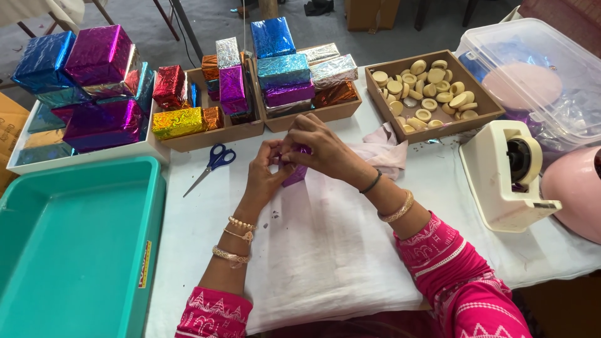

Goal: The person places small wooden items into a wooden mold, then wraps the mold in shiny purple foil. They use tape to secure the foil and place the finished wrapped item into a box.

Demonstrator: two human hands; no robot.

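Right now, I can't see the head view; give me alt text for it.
Both hands, left hand and right hand, pinch a small purple foil-wrapped piece over a white cloth. Blue-handled scissors lie left of them, a tape dispenser right, foil-wrapped boxes behind.

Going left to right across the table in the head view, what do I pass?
Teal tray → scissors → left hand → right hand → tape dispenser → pink rounded thing.
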